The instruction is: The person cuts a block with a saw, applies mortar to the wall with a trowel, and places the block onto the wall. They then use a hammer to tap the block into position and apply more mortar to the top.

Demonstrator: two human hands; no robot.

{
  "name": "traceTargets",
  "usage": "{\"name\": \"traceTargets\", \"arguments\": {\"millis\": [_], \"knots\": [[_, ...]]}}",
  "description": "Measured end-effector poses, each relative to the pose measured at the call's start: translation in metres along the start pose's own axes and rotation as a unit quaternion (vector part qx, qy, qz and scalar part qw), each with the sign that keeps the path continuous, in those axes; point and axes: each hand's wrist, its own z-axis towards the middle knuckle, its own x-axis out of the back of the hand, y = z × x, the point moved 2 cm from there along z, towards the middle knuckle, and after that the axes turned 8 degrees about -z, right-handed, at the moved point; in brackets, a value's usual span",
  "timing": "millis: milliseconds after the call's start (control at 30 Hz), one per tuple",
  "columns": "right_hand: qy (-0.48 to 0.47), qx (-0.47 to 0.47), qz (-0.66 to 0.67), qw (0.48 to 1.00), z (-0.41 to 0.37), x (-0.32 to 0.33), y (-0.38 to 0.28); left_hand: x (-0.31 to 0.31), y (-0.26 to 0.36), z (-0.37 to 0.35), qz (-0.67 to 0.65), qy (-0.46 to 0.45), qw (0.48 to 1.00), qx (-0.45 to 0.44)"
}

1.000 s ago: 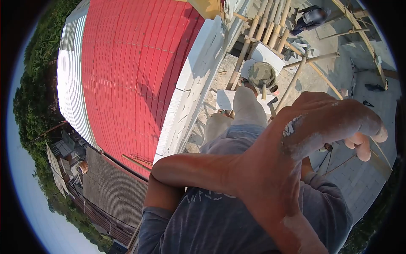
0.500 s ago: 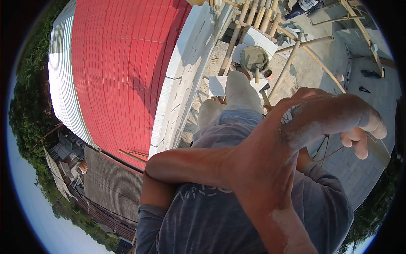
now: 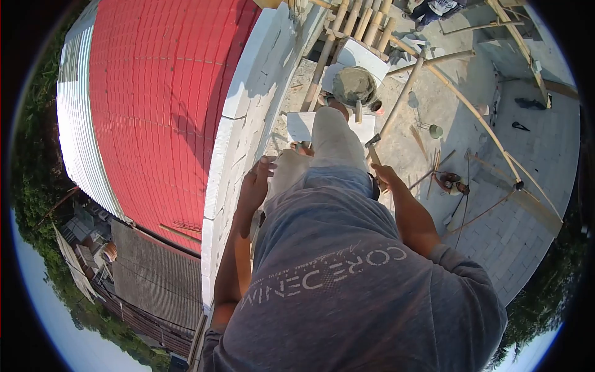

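My right hand (image 3: pixel 387 178) is closed round the wooden handle of a hatchet (image 3: pixel 373 144), whose dark head points forward beside my right leg. Raised beside my left thigh is my left hand (image 3: pixel 260 173), its fingers loosely bent and apart, with nothing visible in it. It is close to the pale block wall (image 3: pixel 248 118). Ahead of my feet stands a round tub of grey mortar (image 3: pixel 353 84). A wooden-handled tool (image 3: pixel 358 115) sticks out of the tub towards me. White blocks (image 3: pixel 300 127) lie around my feet.
On the left, a red tiled roof (image 3: pixel 155 93) lies beyond the wall. Bamboo poles (image 3: pixel 403 99) cross ahead and to the right. Far below on the right, a person (image 3: pixel 451 183) is by the floor; another person (image 3: pixel 434 9) is at the top. A small dark cup (image 3: pixel 376 105) sits near the tub.
My left hand, large and close to the camera before, has dropped to beside my left thigh. The hatchet stays in my right hand. The view has shifted slightly.
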Motion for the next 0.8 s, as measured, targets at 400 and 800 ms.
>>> {"name": "traceTargets", "arguments": {"millis": [400, 800], "knots": [[-0.012, -0.026, -0.119, 0.992, -0.016, 0.065, -0.047, 0.034, -0.288, -0.091, -0.312, 0.322, 0.862, 0.236], [0.011, 0.044, -0.259, 0.965, -0.043, 0.098, -0.176, -0.112, -0.368, -0.168, -0.400, 0.341, 0.746, 0.408]]}}
